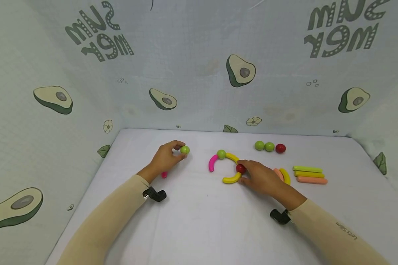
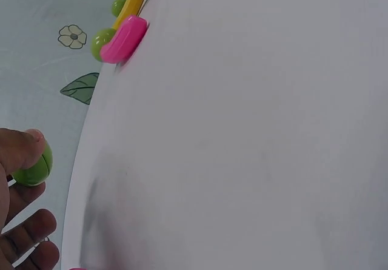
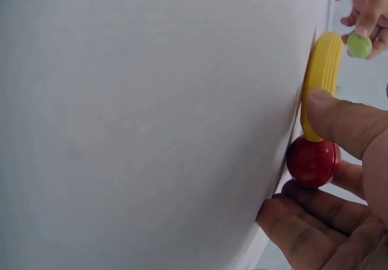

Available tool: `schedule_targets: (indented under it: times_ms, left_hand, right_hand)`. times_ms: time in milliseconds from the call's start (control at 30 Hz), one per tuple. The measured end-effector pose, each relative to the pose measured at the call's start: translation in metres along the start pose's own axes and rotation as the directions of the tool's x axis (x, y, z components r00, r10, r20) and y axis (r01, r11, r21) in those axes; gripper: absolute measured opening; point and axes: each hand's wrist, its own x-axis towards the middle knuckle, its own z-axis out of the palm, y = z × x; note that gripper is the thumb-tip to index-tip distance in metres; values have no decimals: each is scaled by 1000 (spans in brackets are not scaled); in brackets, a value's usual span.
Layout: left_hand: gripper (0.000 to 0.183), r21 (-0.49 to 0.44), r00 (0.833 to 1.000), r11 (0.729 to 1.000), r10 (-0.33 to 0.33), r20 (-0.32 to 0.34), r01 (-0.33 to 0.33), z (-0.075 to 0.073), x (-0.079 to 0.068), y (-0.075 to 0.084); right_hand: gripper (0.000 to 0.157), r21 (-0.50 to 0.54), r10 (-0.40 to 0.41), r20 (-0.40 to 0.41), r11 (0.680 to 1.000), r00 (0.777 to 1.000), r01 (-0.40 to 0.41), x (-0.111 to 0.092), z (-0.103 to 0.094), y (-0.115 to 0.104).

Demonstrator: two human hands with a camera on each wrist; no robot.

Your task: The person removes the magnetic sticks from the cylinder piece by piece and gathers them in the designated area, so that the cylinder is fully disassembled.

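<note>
My left hand (image 1: 166, 156) pinches a glossy green ball (image 1: 185, 149) between thumb and fingertips, above the left part of the table. Partly hidden below it lies a pink piece (image 1: 164, 175). With its fingers curled round a red ball (image 3: 310, 162), my right hand (image 1: 260, 176) rests its thumb on a yellow curved rod (image 3: 323, 70) that touches the ball. These belong to an open ring on the cloth, along with a second yellow curved rod (image 1: 232, 157), a green ball (image 1: 221, 154) and a pink curved rod (image 1: 212, 163).
Behind the right hand stand two green balls (image 1: 264, 146) and a red ball (image 1: 280, 148) in a row. To its right lie curved rods (image 1: 286, 176), partly covered by the hand, and three straight rods (image 1: 309, 174). A patterned cloth (image 1: 199, 73) hangs behind the white table (image 1: 199, 228).
</note>
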Motion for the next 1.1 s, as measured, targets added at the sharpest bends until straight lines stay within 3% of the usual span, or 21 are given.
schedule_targets:
  times_ms: [567, 1100]
  left_hand:
    - [44, 43, 998, 998, -50, -37, 51, -23, 26, -24]
    - [46, 128, 993, 987, -92, -69, 100, -30, 41, -36]
  right_hand:
    - [69, -4, 6, 11, 1000, 1000, -6, 2, -1, 1]
    - [70, -5, 15, 17, 1000, 1000, -15, 1, 1, 0]
